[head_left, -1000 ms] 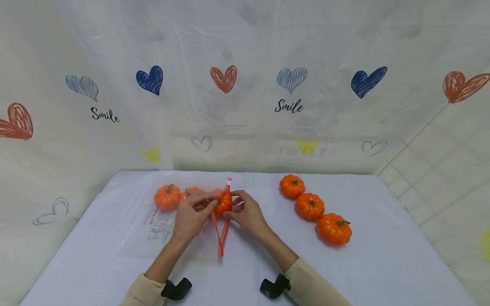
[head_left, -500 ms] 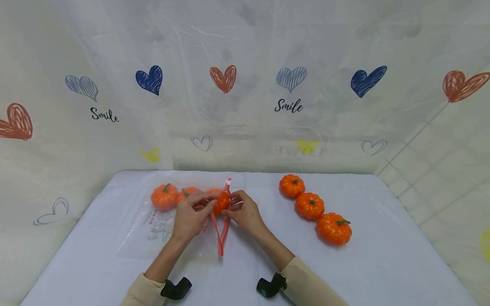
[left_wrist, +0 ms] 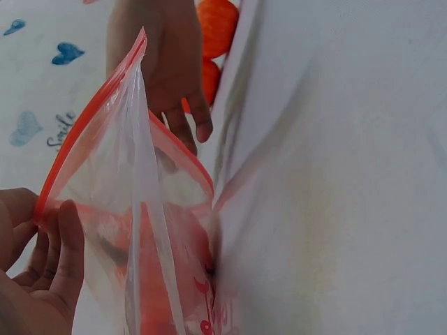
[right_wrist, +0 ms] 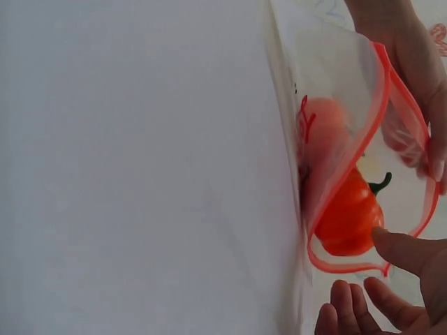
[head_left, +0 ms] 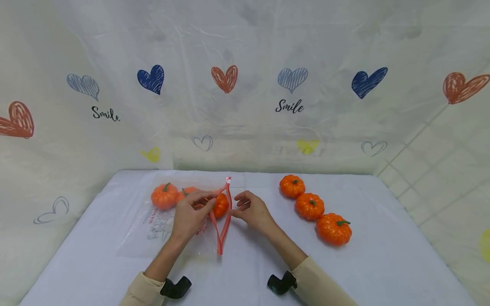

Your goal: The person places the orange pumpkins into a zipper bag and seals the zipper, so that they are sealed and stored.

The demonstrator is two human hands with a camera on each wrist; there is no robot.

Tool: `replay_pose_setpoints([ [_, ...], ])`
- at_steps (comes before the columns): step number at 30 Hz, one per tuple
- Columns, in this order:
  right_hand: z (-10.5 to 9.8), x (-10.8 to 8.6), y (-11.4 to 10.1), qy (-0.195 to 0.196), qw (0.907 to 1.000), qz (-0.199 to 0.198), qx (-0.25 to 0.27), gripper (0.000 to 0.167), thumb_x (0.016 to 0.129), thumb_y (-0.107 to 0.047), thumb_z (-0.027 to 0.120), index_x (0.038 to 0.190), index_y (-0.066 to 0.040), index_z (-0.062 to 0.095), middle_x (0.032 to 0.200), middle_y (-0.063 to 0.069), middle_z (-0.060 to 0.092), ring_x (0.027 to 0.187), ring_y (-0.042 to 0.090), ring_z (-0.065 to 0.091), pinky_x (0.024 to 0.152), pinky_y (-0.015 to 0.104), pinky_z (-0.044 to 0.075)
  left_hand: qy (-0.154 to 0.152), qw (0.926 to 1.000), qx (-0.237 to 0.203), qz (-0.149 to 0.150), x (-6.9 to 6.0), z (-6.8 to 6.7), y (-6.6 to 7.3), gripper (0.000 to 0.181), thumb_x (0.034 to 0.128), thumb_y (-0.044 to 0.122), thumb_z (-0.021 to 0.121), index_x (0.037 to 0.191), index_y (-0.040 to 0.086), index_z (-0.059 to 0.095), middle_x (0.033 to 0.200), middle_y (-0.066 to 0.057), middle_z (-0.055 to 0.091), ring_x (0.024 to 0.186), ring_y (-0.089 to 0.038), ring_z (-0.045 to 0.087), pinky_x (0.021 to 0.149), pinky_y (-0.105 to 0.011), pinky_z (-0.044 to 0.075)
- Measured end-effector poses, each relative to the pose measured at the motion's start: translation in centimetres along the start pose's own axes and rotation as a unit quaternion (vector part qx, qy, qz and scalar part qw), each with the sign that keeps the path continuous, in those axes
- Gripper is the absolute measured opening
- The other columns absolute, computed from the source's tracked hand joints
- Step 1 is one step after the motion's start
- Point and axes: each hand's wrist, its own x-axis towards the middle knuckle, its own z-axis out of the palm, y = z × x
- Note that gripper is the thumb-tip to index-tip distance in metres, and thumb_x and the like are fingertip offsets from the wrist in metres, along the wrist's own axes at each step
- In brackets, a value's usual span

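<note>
A clear zip bag (head_left: 134, 240) with a red-edged mouth lies on its side, its mouth held apart toward the right. My left hand (head_left: 191, 216) pinches the upper red rim between thumb and fingers, as the left wrist view shows (left_wrist: 45, 265). Just inside the mouth sits a small orange toy pumpkin (right_wrist: 349, 220) with a dark green stem. My right hand (head_left: 253, 213) is at the mouth with fingers spread and relaxed, holding nothing; its thumb (right_wrist: 401, 250) is at the pumpkin, contact unclear. Deeper in the bag is an orange pumpkin (head_left: 164, 196), beside another (head_left: 186, 194) partly hidden.
Three loose orange pumpkins stand in a slanting row right of my right hand: a far one (head_left: 292, 186), a middle one (head_left: 309, 206) and a near one (head_left: 334, 230). A white cloth covers the table (head_left: 383, 255). Behind it hangs a heart-printed curtain (head_left: 252, 38).
My right hand has let go of the small pumpkin and drawn slightly right. That pumpkin has gone a little left, into the bag's mouth. My left hand keeps its hold on the rim.
</note>
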Motion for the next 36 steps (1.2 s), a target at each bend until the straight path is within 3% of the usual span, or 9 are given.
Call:
replay_pose_setpoints([
  [9, -3.4, -0.4, 0.4, 0.022, 0.9996, 0.005, -0.014, 0.044, 0.089, -0.030, 0.083, 0.126, -0.011, 0.067, 0.118, 0.013, 0.070, 0.103, 0.021, 0.067, 0.084, 0.034, 0.061, -0.003, 0.9999, -0.003, -0.011, -0.1, 0.0, 0.0, 0.019, 0.0963, 0.023, 0.076, 0.115, 0.027, 0.080, 0.110, 0.005, 0.074, 0.098, -0.017, 0.065, 0.085, -0.018, 0.057],
  [20, -7.3, -1.4, 0.6, 0.044, 0.9988, -0.008, -0.022, 0.044, 0.091, -0.031, 0.082, 0.128, -0.014, 0.065, 0.125, 0.016, 0.068, 0.108, 0.024, 0.067, 0.087, 0.034, 0.061, -0.006, 1.0000, -0.007, 0.001, -0.2, 0.1, -0.1, 0.019, 0.0963, 0.023, 0.076, 0.115, 0.025, 0.080, 0.109, 0.005, 0.074, 0.097, -0.018, 0.065, 0.083, -0.018, 0.057],
  [29, -8.7, -2.2, 1.2, 0.045, 0.9984, -0.017, -0.029, 0.044, 0.091, -0.033, 0.081, 0.128, -0.015, 0.065, 0.123, 0.014, 0.067, 0.108, 0.024, 0.067, 0.087, 0.032, 0.060, -0.006, 0.9999, -0.012, 0.000, -0.2, 0.2, -0.1, 0.019, 0.0965, 0.024, 0.076, 0.115, 0.025, 0.080, 0.109, 0.005, 0.074, 0.097, -0.018, 0.064, 0.083, -0.018, 0.057],
  [36, -9.7, -3.0, 1.4, 0.052, 0.9973, -0.045, -0.026, 0.042, 0.093, -0.033, 0.080, 0.127, -0.013, 0.065, 0.122, 0.016, 0.067, 0.104, 0.022, 0.068, 0.091, 0.031, 0.058, -0.008, 0.9999, -0.010, -0.001, -0.1, 0.2, -0.1, 0.019, 0.0966, 0.024, 0.076, 0.115, 0.025, 0.080, 0.109, 0.005, 0.073, 0.098, -0.018, 0.064, 0.083, -0.018, 0.057],
])
